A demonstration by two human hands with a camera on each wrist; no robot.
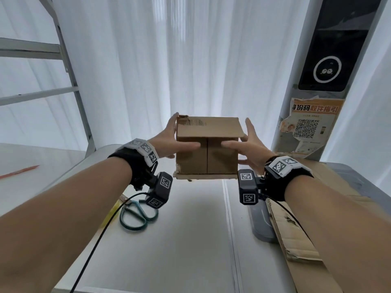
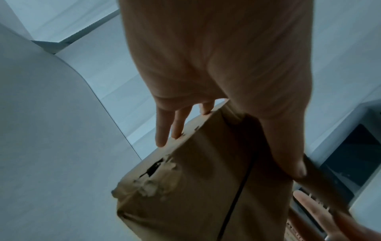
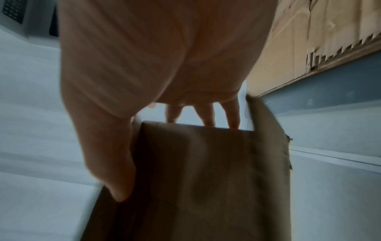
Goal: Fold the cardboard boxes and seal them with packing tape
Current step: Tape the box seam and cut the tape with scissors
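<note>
Matt brown cardboard box (image 1: pixel 207 153) with torn, rough patches; smooth white table (image 1: pixel 190 240).

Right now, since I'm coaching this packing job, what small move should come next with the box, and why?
Probably lower the box to the table, seam up, so one hand can pin the flaps. The left hand and right hand hold it in the air, thumbs pressing the two flaps together, and the seam shows no tape; neither hand is free.
</note>
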